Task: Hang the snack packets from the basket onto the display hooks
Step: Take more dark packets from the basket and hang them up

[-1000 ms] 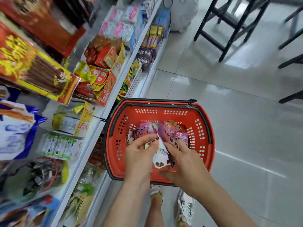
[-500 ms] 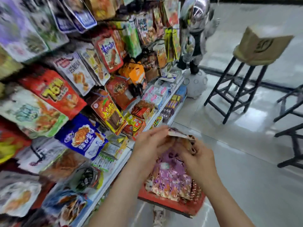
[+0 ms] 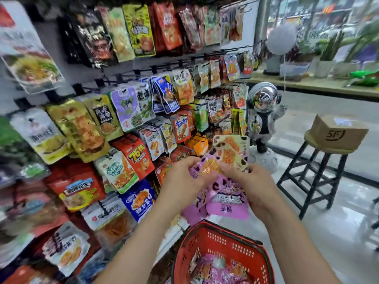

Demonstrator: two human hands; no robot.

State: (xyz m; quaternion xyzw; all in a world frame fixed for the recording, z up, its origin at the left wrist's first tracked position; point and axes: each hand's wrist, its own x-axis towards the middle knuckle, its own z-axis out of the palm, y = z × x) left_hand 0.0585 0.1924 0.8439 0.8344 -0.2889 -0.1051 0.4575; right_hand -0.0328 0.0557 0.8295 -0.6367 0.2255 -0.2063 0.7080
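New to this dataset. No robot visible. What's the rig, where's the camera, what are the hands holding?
There is no machine here: a person works with bare hands. A single wide-angle camera sits on their head, looking forward and down, which is why the edges look bent. All the pictures come from that one view.

The left hand and the right hand together grip a bunch of pink snack packets. Below them is a red basket with loose packets inside.

On the left is the display wall, where black hooks carry rows of hanging snack bags. On the right are an astronaut figure and a stool bearing a cardboard box.
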